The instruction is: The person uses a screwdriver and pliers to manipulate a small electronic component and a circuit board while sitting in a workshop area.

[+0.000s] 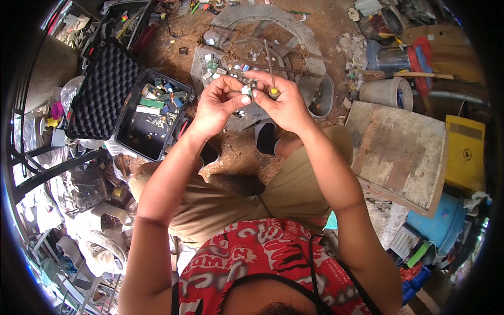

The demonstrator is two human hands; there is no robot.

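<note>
The place is an outdoor yard with a bare dirt ground (236, 152), brown and dusty, crowded with scrap on all sides. In the upper middle a round concrete ring (294, 26) lies on the ground, with rusty iron bars across it and many small electronic pieces spread on its flat front part. At the right a large worn wooden board (404, 152) lies flat; beside it, further right, stands a yellow box (464, 152), and below it a blue barrel (446, 220). Above the board stand a grey bucket (386, 92) and some cans. At the left an open black plastic case (144, 142) rests on the ground, its lid lined with egg-crate foam (102, 89), its tray holding green circuit boards and small parts.

The person sits low, knees apart in tan shorts, both forearms stretched forward from the lower edge and meeting above the front of the ring. The left hand (216, 102) is curled, its fingers pinching a small grey metal component (245, 90) between thumb and forefinger. The right hand (283, 102) is closed around a screwdriver with a yellow handle (273, 92), its thin shaft pointing up and away. The component is between the two hands, touching both.
</note>
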